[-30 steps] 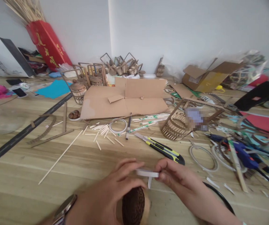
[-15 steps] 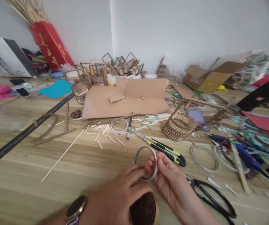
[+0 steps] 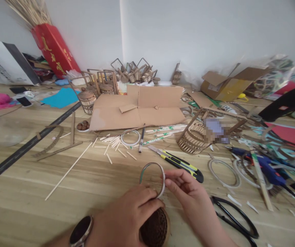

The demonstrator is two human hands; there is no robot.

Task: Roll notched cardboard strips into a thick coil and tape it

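Observation:
My left hand (image 3: 129, 214), with a watch on the wrist, wraps around a round brown corrugated-cardboard piece (image 3: 154, 229) at the bottom of the view. My right hand (image 3: 186, 192) pinches the right side of a thin white ring of tape (image 3: 152, 178), which stands upright just above the cardboard piece. The left fingertips touch the ring's lower edge. A yellow and black utility knife (image 3: 178, 163) lies on the wooden floor just beyond the hands.
Black scissors (image 3: 236, 221) lie at the right. A blue glue gun (image 3: 264, 168), white rings (image 3: 223, 171), a slatted cardboard basket (image 3: 195, 137), a flat cardboard sheet (image 3: 137, 108), loose sticks (image 3: 111, 144) and a long skewer (image 3: 67, 171) are scattered about.
A second ago the ring lay edge-on between both hands. It now stands upright, showing its opening, and the hands have drawn a little lower over the cardboard piece.

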